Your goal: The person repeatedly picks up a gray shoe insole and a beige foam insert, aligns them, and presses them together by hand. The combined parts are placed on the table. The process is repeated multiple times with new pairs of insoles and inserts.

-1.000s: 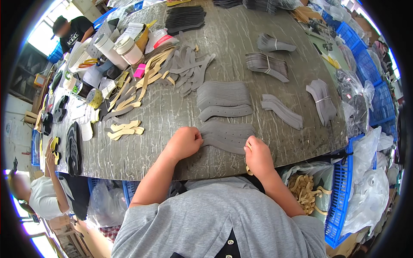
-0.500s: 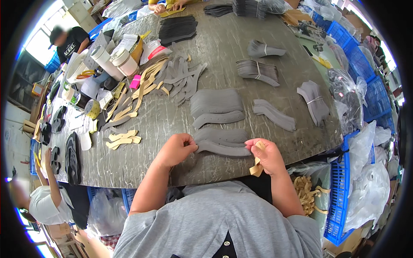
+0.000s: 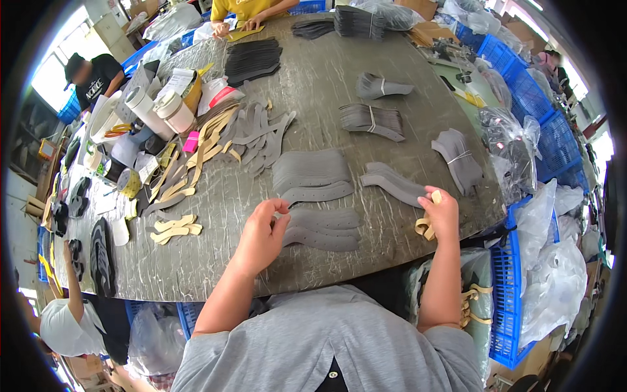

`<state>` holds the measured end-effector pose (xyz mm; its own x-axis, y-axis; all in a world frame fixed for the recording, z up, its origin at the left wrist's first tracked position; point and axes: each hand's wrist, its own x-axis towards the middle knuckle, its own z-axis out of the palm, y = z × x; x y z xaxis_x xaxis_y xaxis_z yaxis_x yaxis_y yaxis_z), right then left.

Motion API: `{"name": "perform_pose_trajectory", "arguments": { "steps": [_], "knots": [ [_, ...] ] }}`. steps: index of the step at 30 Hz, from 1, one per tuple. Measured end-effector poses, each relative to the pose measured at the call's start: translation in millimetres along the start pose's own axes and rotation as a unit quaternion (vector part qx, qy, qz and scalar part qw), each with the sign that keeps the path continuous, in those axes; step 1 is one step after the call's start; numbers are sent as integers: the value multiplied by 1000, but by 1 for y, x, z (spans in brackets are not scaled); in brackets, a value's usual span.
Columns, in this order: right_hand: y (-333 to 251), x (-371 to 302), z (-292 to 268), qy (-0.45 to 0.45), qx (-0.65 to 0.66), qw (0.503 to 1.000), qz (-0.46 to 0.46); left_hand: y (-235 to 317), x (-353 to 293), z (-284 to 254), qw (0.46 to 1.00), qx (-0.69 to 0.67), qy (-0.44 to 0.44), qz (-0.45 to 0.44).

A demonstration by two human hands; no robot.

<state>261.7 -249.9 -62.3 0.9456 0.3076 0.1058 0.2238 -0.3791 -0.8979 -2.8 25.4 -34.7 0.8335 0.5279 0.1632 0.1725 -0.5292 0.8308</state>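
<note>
My left hand (image 3: 260, 236) is loosely curled beside the left ends of the grey curved strips, its thumb and forefinger apart with nothing visible between them. The nearer pile of grey strips (image 3: 323, 238) lies fanned out; a taller grey stack (image 3: 312, 166) sits just beyond it. Pinched in my right hand (image 3: 444, 212) is a tan curved strip (image 3: 424, 228), looped and hanging below the fingers. That hand is at the right end of another small pile of grey strips (image 3: 392, 183); whether its fingertips touch the pile, I cannot tell.
Banded grey bundles (image 3: 372, 122) lie farther right. Loose grey and tan strips (image 3: 261, 137) spread at left, near cups (image 3: 175, 112) and tape. Blue crates with plastic bags (image 3: 506, 294) stand off the right table edge. A co-worker in yellow (image 3: 245, 10) works at the far side.
My right hand has moved right and away from the near pile, carrying the tan strip to the other grey pile. My left hand's fingers have lifted off the near pile's end and opened.
</note>
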Motion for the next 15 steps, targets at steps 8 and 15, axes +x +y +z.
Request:
{"name": "perform_pose_trajectory", "arguments": {
  "steps": [8, 15],
  "knots": [
    [-85, -99, 81, -348, 171, 921, -33, 63, -13, 26, 962, 142, -83, 217],
    [-105, -103, 91, -447, 274, 848, 80, 52, -16, 29, 944, 163, -108, 266]
  ]
}}
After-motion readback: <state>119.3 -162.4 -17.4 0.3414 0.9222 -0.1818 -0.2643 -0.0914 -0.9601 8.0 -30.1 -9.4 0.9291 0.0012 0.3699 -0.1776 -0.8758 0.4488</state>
